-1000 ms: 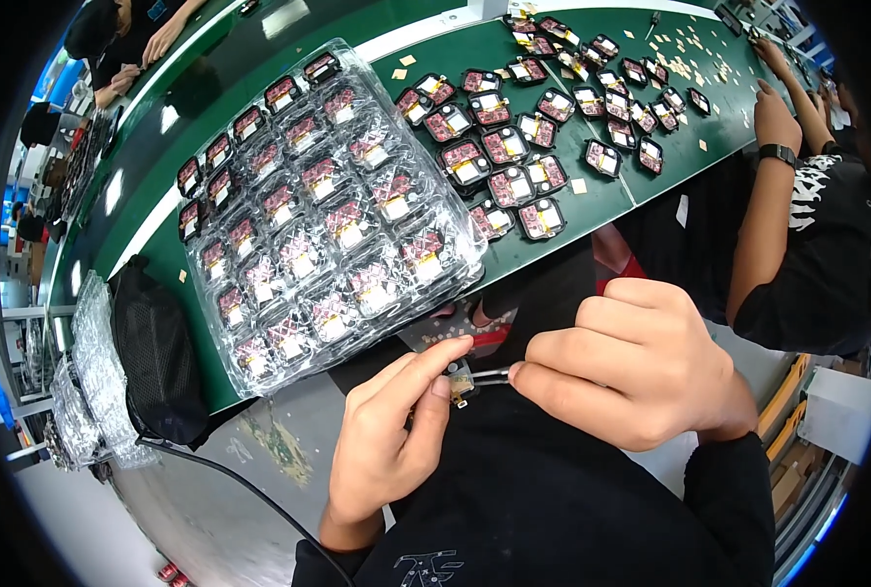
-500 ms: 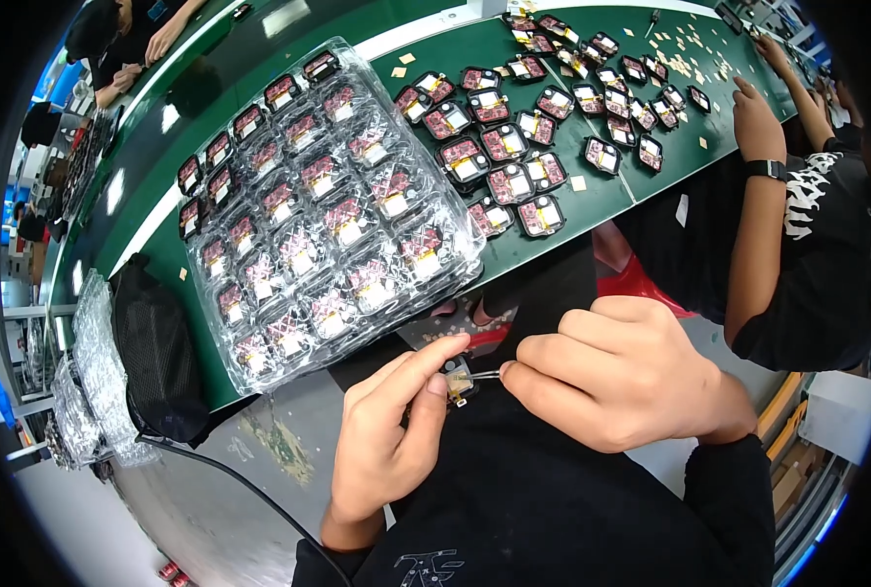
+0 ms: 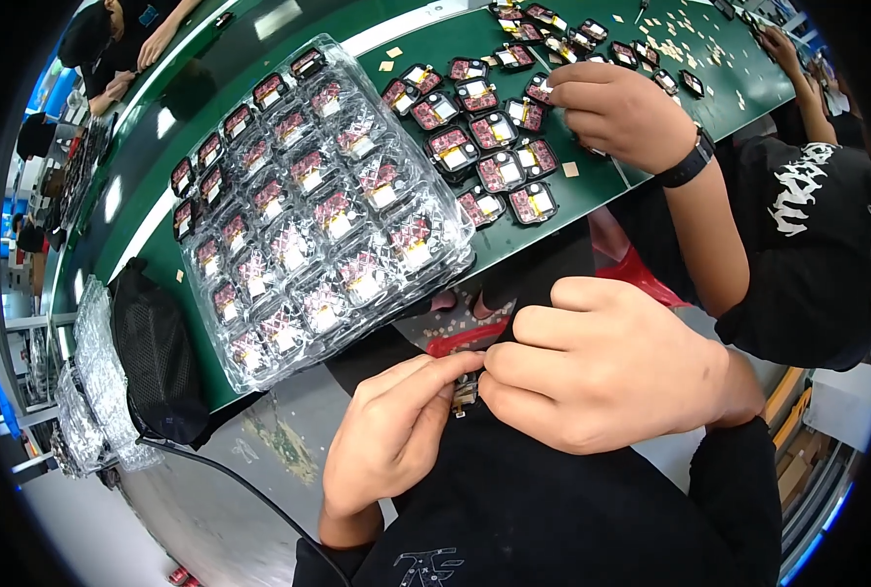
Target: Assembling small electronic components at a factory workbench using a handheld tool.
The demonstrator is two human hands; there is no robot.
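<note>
Low in front of my body, my left hand (image 3: 386,435) is closed on a small electronic module (image 3: 465,394). Only a little of its dark body and a yellowish tab shows between the hands. My right hand (image 3: 602,367) is curled into a pinch right against it, fingertips meeting my left fingertips. The thin metal tweezers in this right hand are now almost wholly covered by the fingers. Beyond both hands lies a clear plastic blister tray (image 3: 460,240) with rows of black cases holding red boards and white parts.
On the green bench (image 3: 592,201), many loose black cases (image 3: 533,203) lie right of the tray. A co-worker's hand (image 3: 621,112) with a wristband reaches over them. Small beige pieces (image 3: 685,49) are scattered farther off. A black mesh bag (image 3: 161,362) hangs at the left, beside a cable.
My right hand has shifted slightly left, closing up to the module and covering the tweezers' tips. The co-worker's hand has come left over the loose cases. The view has shifted slightly.
</note>
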